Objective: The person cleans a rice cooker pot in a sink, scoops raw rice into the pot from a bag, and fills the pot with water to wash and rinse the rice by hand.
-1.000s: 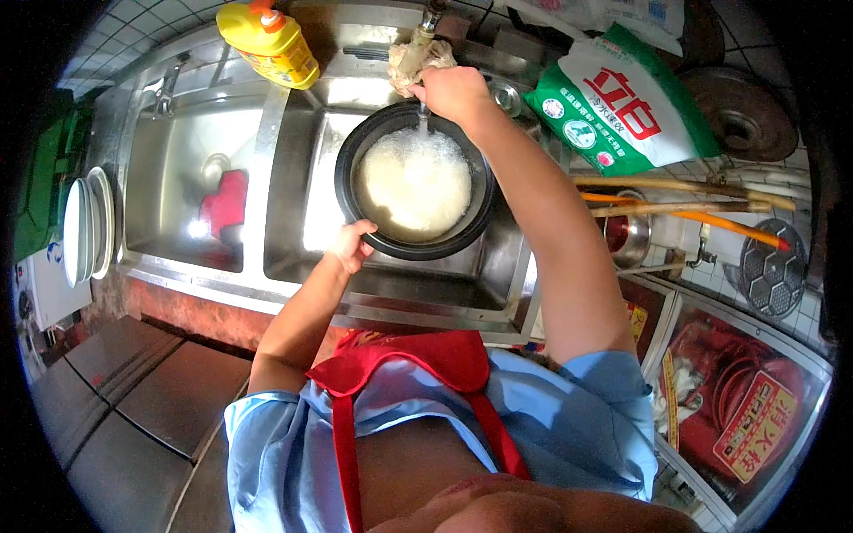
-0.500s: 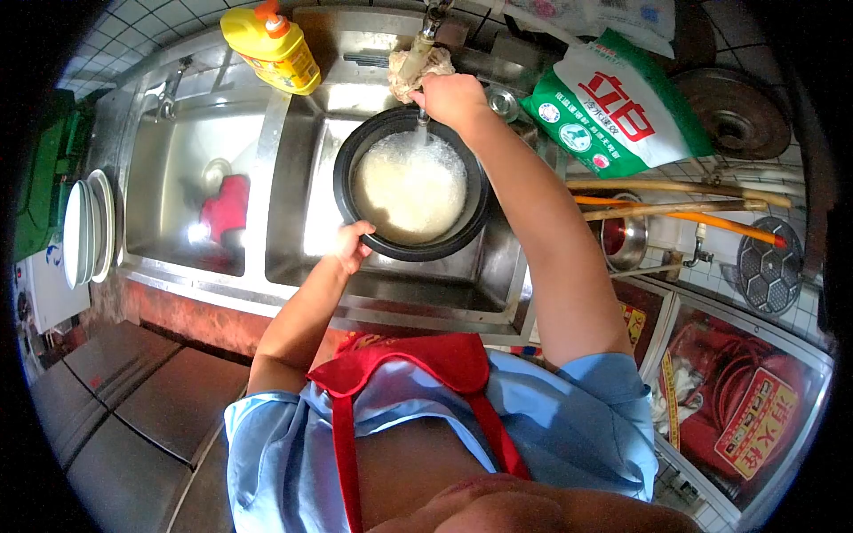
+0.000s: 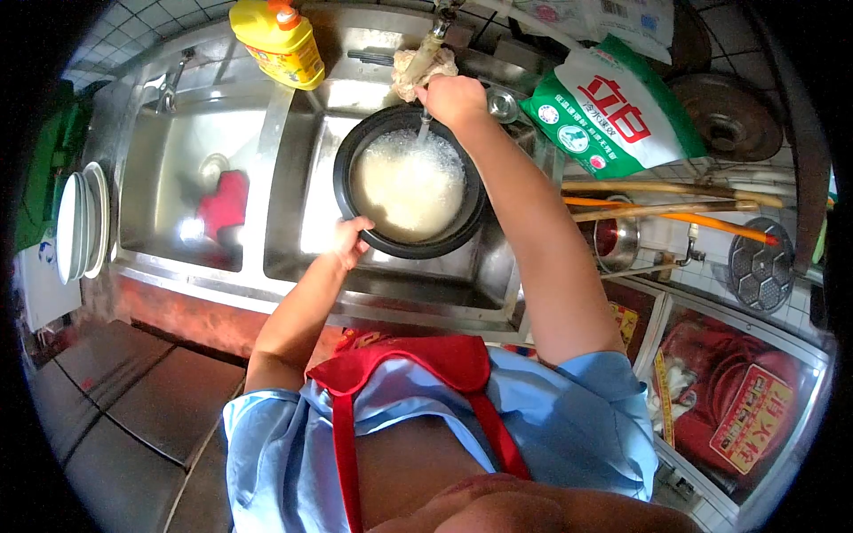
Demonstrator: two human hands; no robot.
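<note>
Taking the black pot as the centre of our clock, we start at nine o'clock, far out, with a few pale plates (image 3: 99,220) standing on edge. Closer in, also toward nine, we see the left basin (image 3: 160,213) with a red cloth (image 3: 222,209) lying in it. Between ten and eleven o'clock we find a yellow bottle (image 3: 284,55) with an orange cap.

We see the left hand (image 3: 352,242) at the pot's rim, between seven and eight o'clock, closed on it, thumb over the edge and fingers curled beneath. The black pot (image 3: 418,250) sits within the right basin (image 3: 444,289); we cannot tell whether it touches the bottom. It holds cloudy, pale liquid (image 3: 400,188), frothy toward twelve. Beyond twelve we see the tap (image 3: 435,37), bunched pale cloth (image 3: 416,69) around its spout, and running water (image 3: 425,133) falling into the pot.

Just beside that cloth, around one o'clock, is the right hand (image 3: 455,99), fingers bent; its grasp is hidden, so we cannot tell what it holds.

Between two and three o'clock we see a green-and-white bag (image 3: 622,115); at three, long poles (image 3: 684,206); between three and four, a black perforated disc (image 3: 761,265).
</note>
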